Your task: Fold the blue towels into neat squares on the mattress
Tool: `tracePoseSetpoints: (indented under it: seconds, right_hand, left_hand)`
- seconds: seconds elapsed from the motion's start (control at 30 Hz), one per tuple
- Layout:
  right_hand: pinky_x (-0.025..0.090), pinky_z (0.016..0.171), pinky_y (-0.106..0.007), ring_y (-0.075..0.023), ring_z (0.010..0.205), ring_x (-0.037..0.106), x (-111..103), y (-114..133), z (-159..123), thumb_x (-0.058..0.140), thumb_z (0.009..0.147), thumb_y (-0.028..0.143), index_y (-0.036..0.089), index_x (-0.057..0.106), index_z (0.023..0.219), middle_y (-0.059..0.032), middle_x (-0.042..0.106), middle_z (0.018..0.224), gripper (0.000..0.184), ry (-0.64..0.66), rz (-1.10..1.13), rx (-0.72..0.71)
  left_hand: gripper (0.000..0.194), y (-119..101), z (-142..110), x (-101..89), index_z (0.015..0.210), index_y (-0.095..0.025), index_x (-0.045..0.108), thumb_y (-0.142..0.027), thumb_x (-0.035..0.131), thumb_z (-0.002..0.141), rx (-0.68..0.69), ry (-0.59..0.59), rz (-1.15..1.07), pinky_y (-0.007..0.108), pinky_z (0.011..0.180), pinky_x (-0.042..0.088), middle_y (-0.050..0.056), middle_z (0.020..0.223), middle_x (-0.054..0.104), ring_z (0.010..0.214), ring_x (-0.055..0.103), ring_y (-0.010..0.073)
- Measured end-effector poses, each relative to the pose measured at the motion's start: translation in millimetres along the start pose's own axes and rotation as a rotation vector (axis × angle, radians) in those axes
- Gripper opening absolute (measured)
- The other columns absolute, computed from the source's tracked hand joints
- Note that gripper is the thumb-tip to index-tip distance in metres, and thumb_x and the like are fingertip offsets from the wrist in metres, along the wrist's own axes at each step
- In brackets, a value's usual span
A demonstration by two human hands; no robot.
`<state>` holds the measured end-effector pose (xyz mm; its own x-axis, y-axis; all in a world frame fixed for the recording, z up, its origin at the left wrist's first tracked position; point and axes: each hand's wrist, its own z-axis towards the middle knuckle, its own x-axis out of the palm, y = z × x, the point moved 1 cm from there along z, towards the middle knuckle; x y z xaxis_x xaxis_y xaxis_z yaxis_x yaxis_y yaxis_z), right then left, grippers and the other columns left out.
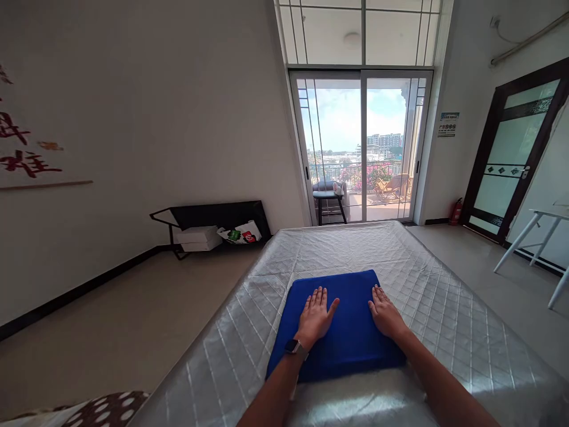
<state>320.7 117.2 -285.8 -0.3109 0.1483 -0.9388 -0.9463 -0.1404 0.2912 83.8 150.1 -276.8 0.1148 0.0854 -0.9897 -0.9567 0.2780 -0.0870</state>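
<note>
A flat blue folded cloth, roughly square with smooth edges, lies on the quilted silver-grey mattress. My left hand rests flat on its left half, fingers together and thumb spread to the side. Over the cloth's right edge lies my right hand, palm down with the fingers stretched out. Both palms touch the top of the cloth, and neither hand grips it. On my left wrist is a dark watch.
Beyond the mattress stands a sliding glass door. A black bench-like frame with a white box and a printed bag is at the left wall. On the right are a white-legged table and a fire extinguisher. Brown dotted fabric lies lower left.
</note>
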Motion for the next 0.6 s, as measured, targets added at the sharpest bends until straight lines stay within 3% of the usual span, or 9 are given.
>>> tracePoseSetpoints:
  seconds: [0.1,0.2,0.37,0.5,0.6]
  right_hand:
    - [0.027,0.122,-0.043,-0.0254,0.15,0.024,-6,0,-3,0.024,0.103,0.032,0.001,0.033,0.153,-0.0198,0.029,0.16,0.059,0.023,0.006,-0.012]
    - [0.024,0.122,-0.042,-0.0257,0.15,0.022,-12,0,-5,0.022,0.103,0.034,0.0,0.03,0.154,-0.0197,0.027,0.161,0.061,0.066,-0.012,0.007]
    - [0.023,0.122,-0.041,-0.0256,0.15,0.022,-28,0,10,0.024,0.103,0.036,0.001,0.03,0.154,-0.0177,0.026,0.162,0.062,0.168,-0.053,0.037]
    - [0.021,0.122,-0.04,-0.0241,0.151,0.02,-41,6,42,0.024,0.103,0.033,0.002,0.032,0.154,-0.0177,0.027,0.161,0.06,0.121,-0.086,0.056]
    - [0.022,0.122,-0.039,-0.024,0.151,0.022,-37,10,64,0.025,0.103,0.032,0.001,0.034,0.153,-0.0186,0.03,0.16,0.059,0.108,-0.085,0.066]
  left_hand:
    - [0.081,54,-10,2.3,0.152,-0.003,0.034,-0.06,0.015,0.099,-0.123,-0.037,0.005,0.049,0.121,0.025,0.022,0.159,0.033,0.15,0.027,0.0319]
    - [0.083,83,-17,8.3,0.152,-0.001,0.034,-0.062,0.014,0.099,-0.198,-0.101,-0.071,0.048,0.119,0.028,0.025,0.157,0.036,0.147,0.033,0.0311]
    - [0.088,83,-18,16.2,0.15,0.004,0.032,-0.064,0.014,0.098,-0.219,-0.122,-0.146,0.044,0.121,0.026,0.027,0.157,0.034,0.148,0.032,0.0299]
    - [0.088,81,-18,16.3,0.15,0.004,0.032,-0.064,0.014,0.098,-0.209,-0.127,-0.161,0.044,0.12,0.026,0.026,0.157,0.035,0.147,0.034,0.0298]
    - [0.085,83,-20,15.6,0.15,0.003,0.033,-0.063,0.014,0.098,-0.202,-0.127,-0.161,0.044,0.119,0.028,0.026,0.156,0.036,0.146,0.035,0.0299]
